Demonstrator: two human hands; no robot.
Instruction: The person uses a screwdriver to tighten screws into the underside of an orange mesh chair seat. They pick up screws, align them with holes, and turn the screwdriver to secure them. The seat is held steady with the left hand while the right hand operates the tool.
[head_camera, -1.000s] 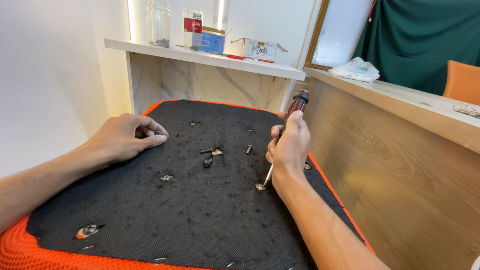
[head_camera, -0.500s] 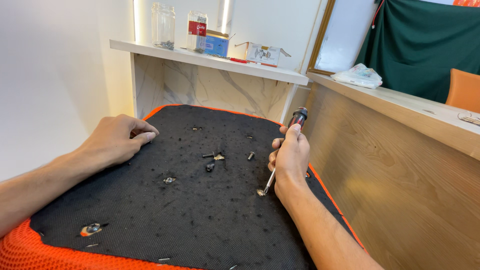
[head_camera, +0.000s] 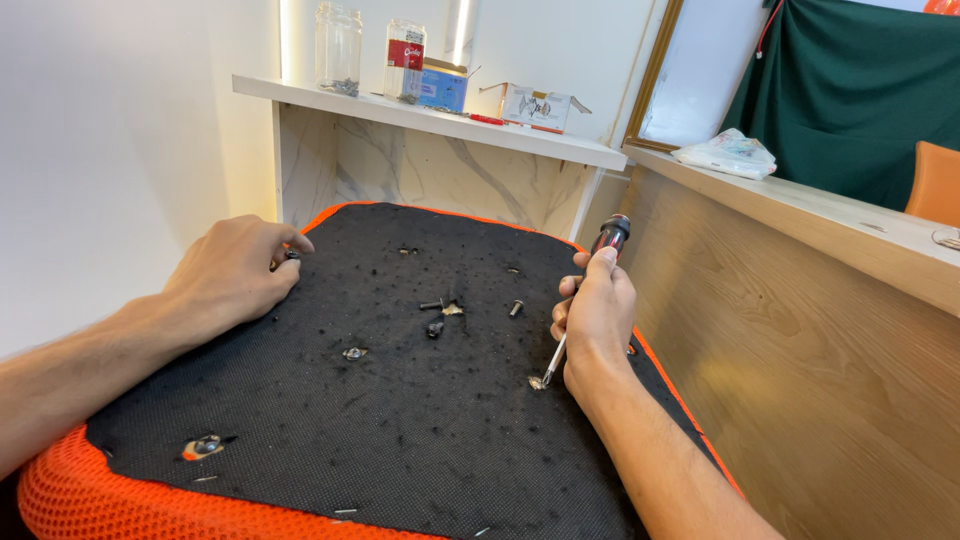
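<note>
Gripping screwdriver (head_camera: 580, 300) in right hand (head_camera: 597, 318)

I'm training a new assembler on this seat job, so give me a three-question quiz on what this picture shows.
1. True or false: the right hand holds a screwdriver with its tip down at a hole in the black underside of the seat.
2. Where does the left hand rest?
A. on the shelf
B. at the left edge of the black surface, fingers curled at a small fitting
C. on the wooden counter
3. Fill in: loose bolts lie near the ___ of the black surface.

Key
1. True
2. B
3. middle
</note>
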